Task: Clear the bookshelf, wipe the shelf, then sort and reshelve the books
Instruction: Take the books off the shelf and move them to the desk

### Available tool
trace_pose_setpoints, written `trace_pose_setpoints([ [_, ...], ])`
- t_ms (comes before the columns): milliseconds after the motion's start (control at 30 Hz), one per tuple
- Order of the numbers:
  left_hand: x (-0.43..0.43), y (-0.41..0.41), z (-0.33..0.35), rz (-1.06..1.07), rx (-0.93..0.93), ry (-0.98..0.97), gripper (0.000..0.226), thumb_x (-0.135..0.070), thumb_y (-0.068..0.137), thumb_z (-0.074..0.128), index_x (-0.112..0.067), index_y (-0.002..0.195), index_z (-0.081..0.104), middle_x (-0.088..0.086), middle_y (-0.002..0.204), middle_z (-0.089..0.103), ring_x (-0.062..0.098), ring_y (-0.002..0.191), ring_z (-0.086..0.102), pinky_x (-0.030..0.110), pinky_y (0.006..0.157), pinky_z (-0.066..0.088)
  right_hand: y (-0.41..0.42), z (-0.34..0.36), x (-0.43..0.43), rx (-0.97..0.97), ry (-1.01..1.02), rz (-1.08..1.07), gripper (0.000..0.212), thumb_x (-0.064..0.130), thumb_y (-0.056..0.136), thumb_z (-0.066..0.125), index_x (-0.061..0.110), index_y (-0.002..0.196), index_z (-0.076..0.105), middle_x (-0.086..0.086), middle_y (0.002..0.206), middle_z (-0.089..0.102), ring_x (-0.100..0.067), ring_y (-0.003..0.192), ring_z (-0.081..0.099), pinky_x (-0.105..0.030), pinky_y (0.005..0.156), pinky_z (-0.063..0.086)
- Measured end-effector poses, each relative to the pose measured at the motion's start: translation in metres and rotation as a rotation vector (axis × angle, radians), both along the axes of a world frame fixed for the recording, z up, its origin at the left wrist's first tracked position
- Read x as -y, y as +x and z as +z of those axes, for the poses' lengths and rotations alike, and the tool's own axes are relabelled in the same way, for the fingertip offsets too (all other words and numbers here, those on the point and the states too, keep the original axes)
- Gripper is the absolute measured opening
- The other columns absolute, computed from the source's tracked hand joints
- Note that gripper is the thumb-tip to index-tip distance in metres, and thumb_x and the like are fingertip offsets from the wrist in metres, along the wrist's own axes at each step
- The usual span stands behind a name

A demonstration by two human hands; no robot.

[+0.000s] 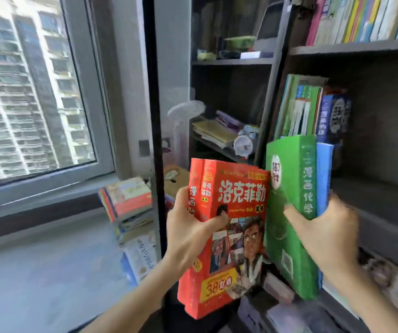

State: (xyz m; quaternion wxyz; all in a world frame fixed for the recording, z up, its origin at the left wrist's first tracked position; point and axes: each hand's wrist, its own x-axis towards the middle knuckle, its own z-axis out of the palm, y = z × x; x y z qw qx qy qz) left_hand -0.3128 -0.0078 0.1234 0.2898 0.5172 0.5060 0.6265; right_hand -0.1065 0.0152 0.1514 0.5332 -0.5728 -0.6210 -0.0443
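Green book (289, 188) partly hides blurred right hand's (330, 236) fingers.

Bare left hand (193, 228) and right hand (330, 233), both forearms uncovered to the frame edge.

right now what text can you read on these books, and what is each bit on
"洛克菲勒", "家书": front cover of the thick red paperback book in the left hand.
"38": yellow panel low on that cover.
"漫画化学": spine of the green paperback book in the right hand.
Upright shelved books: too blurred to read.
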Motion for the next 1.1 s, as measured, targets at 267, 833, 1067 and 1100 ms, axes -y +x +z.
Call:
trace_pose_setpoints([
  [267,0.121,-0.152,-0.056,0.203,-0.059,-0.2,0.055,-0.036,0.054,0.082,-0.034,0.099,0.05,-0.014,0.088,0.068,0.002,0.077,0.068,0.022,0.065,0.056,-0.144,-0.055,0.111,0.094,-0.201,0.346,0.066,0.002,0.055,0.088,0.033,0.057,0.03,0.025,0.043,0.027,0.012,0.036,0.027,-0.001,0.04,0.029],
  [833,0.107,-0.352,-0.132,0.74,0.14,-0.464,0.062,-0.041,0.051,0.076,-0.023,0.105,0.052,-0.004,0.092,0.066,0.017,0.081,0.068,0.043,0.075,0.057,-0.379,-0.125,0.018,0.166,-0.585,0.8,0.011,0.013,0.076,0.069,0.014,0.082,0.06,0.005,0.068,0.063,-0.003,0.056,0.054,-0.013,0.049,0.042],
  [1067,0.035,-0.403,-0.138,0.844,0.142,-0.509,0.059,-0.039,0.051,0.074,-0.021,0.102,0.051,-0.006,0.089,0.064,0.015,0.078,0.066,0.041,0.075,0.057,-0.451,-0.14,-0.071,0.309,-0.687,0.693,0.021,0.023,0.08,0.067,0.016,0.083,0.047,0.011,0.062,0.043,-0.016,0.06,0.047,-0.026,0.05,0.032],
  [1100,0.026,-0.409,-0.141,0.849,0.146,-0.519,0.059,-0.04,0.051,0.073,-0.021,0.103,0.05,-0.006,0.089,0.064,0.015,0.078,0.066,0.04,0.075,0.057,-0.459,-0.143,-0.082,0.323,-0.706,0.68,0.021,0.023,0.08,0.067,0.015,0.083,0.048,0.01,0.061,0.041,-0.018,0.061,0.047,-0.029,0.052,0.031],
])
